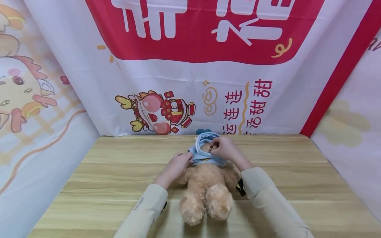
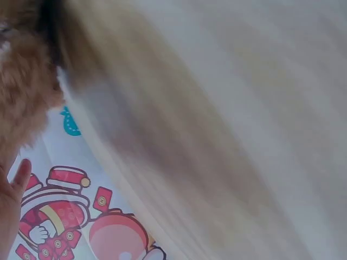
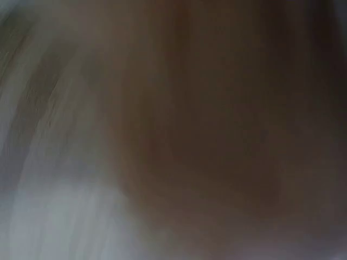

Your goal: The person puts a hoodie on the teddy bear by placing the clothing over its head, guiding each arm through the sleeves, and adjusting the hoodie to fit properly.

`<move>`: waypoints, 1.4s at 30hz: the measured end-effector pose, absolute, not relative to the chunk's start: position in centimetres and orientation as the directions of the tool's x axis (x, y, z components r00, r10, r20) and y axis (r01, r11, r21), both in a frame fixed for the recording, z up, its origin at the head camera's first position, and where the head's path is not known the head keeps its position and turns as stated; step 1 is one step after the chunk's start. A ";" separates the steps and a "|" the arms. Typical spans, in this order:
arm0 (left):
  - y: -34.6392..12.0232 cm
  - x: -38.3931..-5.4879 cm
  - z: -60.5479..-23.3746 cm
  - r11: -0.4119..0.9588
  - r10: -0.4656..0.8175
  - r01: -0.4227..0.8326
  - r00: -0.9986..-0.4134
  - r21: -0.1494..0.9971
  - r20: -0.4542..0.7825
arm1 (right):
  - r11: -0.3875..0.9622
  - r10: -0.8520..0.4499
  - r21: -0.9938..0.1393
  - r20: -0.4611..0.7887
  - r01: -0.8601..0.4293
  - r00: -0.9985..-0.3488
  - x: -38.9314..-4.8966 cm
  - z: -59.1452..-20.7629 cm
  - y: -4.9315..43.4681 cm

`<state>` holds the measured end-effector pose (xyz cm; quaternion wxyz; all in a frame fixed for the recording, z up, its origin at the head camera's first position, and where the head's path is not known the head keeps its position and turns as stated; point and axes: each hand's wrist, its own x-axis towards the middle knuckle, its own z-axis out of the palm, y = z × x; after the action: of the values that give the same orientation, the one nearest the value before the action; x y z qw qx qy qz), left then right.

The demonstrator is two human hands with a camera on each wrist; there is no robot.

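A light brown plush bear (image 1: 205,180) lies on its back on the table, legs toward me. Bunched round its head is a small light blue garment (image 1: 202,156) with a white-trimmed opening, and part of the face shows inside that opening. My left hand (image 1: 177,164) pinches the garment's left side. On the other side, my right hand (image 1: 225,149) grips the edge of the opening with curled fingers, close by the bear's dark nose. The left wrist view catches brown fur (image 2: 24,89) and one fingertip (image 2: 21,174); the right wrist view is dark and blurred.
The wood-grain table (image 1: 119,172) ends at a white and red printed cloth (image 1: 208,74) hanging behind it. More printed cloth (image 1: 44,132) hangs on the left, and another sheet (image 1: 354,158) on the right. Dark straps (image 1: 241,187) show near the sleeve cuffs.
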<state>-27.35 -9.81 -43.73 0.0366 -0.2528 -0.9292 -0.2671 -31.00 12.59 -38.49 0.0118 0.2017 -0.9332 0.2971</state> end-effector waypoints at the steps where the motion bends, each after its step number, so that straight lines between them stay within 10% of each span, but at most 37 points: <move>1: -9.9 -27.3 -43.8 0.741 0.465 0.512 -0.858 0.435 0.219 | 0.739 -0.356 -0.560 0.148 -0.375 -0.923 -31.0 -38.5 12.6; 21: -9.8 -25.6 -44.7 0.788 0.331 0.421 -0.905 0.448 0.269 | 0.656 -0.332 -0.620 0.274 -0.430 -0.903 -27.5 -38.7 14.4; 42: -8.8 -25.5 -43.3 0.731 0.356 0.319 -0.933 0.604 0.062 | 0.607 -0.535 -0.684 0.024 -0.404 -0.845 -26.5 -41.8 16.9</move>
<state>-25.49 -8.77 -43.34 -0.0286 -0.1815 -0.9298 -0.3190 -26.46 16.95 -41.78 -0.0918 0.2633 -0.8917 0.3565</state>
